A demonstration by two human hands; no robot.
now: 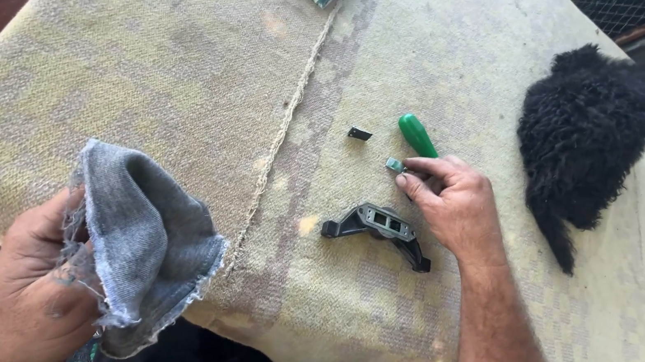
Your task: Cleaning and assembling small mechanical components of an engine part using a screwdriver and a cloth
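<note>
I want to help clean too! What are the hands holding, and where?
The left hand grips a grey rag by its frayed edge. The right hand pinches a small green piece at its end.

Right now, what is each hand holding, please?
Left hand: closed on a grey cloth.
Right hand: fingertips pinch a small green piece.

**Hands at a cloth-covered worktop**

The left hand (35, 284) grips a frayed grey rag (140, 244) at the near edge of the worktop (172, 62). The right hand (452, 202) pinches a small greenish part (394, 165) at its fingertips, just beside a green screwdriver handle (417, 135). A black plastic bracket (379, 230) lies close below. A small black clip (359, 134) sits nearby; a black fleecy pad (585, 141) lies well apart.
</note>
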